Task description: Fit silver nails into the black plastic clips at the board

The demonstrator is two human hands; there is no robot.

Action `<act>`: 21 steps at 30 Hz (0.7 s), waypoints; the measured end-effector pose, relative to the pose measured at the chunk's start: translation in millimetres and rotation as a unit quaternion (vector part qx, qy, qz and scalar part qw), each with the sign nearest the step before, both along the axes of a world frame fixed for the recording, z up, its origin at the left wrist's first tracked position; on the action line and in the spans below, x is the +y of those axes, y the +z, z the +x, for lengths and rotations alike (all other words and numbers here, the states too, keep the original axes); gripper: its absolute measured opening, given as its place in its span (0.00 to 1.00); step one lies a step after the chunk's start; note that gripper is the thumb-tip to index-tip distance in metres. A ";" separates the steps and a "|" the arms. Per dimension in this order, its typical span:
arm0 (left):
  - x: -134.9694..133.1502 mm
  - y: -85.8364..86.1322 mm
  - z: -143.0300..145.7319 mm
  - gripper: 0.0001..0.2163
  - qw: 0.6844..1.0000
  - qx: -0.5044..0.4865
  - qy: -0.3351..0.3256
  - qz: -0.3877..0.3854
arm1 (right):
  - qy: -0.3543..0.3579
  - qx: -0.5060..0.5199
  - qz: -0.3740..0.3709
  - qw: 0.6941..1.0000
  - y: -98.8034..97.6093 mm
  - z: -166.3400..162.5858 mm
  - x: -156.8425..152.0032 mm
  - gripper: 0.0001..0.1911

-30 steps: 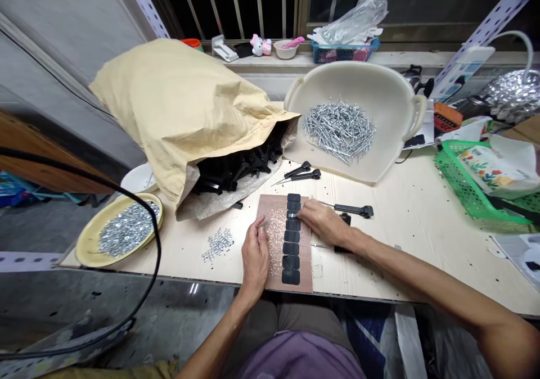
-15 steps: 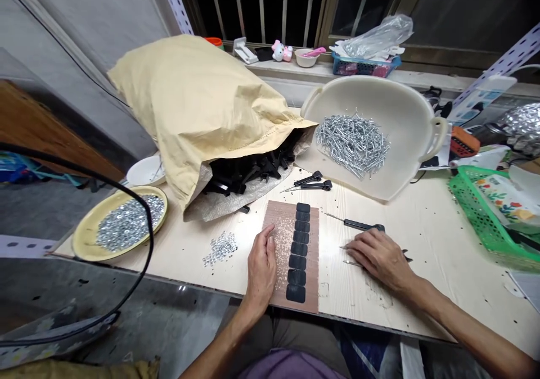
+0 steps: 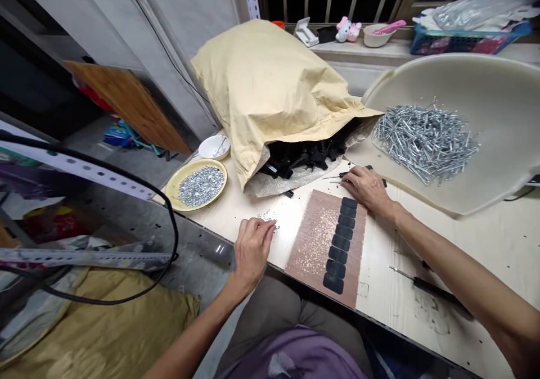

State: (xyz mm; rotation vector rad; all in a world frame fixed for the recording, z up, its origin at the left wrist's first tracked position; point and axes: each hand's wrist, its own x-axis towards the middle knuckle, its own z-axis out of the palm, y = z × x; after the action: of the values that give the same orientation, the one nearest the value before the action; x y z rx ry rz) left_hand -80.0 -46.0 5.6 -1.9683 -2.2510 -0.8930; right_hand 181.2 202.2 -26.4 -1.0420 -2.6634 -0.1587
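A brown board [image 3: 317,238] lies at the table's near edge with a row of several black pads [image 3: 341,243] down it. My left hand [image 3: 252,248] rests left of the board, fingers curled and pinched at a small heap of shiny washers [image 3: 267,218]. My right hand [image 3: 368,187] reaches past the board's far end and closes on black-handled pin tools [image 3: 355,174] lying beside the tan sack [image 3: 274,92]. Black plastic parts [image 3: 307,155] spill from the sack's mouth.
A cream plastic tray [image 3: 485,95] holds a pile of silver nails [image 3: 426,140]. A yellow plate of washers [image 3: 198,184] and a white bowl [image 3: 215,146] sit at the left. Two more black-handled tools [image 3: 434,289] lie right of the board. A black cable [image 3: 160,244] loops at left.
The view swung left. My right hand moved from the table right of the board up to the tools by the sack. My left hand left the board for the washer heap.
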 end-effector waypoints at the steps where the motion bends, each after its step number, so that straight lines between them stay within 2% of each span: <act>1: 1.0 -1.1 -7.2 0.10 0.999 0.030 -0.004 -0.014 | 0.001 -0.002 -0.001 1.000 -2.1 0.6 0.6 0.14; 6: 14.8 -7.6 -14.0 0.09 0.990 0.117 -0.058 -0.058 | 0.002 -0.007 -0.007 1.000 -7.0 3.4 -1.4 0.14; 10: 23.4 -12.8 -13.1 0.08 0.981 0.155 -0.095 -0.073 | -0.012 -0.039 -0.008 0.999 -3.0 3.7 -4.5 0.13; 14: 26.3 -12.7 -15.2 0.07 0.980 0.133 -0.112 -0.093 | -0.036 -0.020 -0.010 0.999 6.1 9.7 -12.7 0.12; 18: 28.4 -7.1 -17.3 0.06 0.984 0.065 -0.116 -0.120 | -0.049 0.071 -0.019 0.996 17.3 20.9 -24.8 0.13; 21: 30.5 -4.8 -21.1 0.07 0.989 0.032 -0.101 -0.107 | -0.040 0.144 -0.009 0.989 28.5 25.5 -39.8 0.14</act>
State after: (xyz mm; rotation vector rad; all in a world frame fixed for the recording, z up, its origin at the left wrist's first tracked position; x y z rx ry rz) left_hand -101.1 -15.5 0.9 -2.3140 -2.2255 -0.6120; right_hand 206.7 162.4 2.1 -1.0870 -2.3698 0.0021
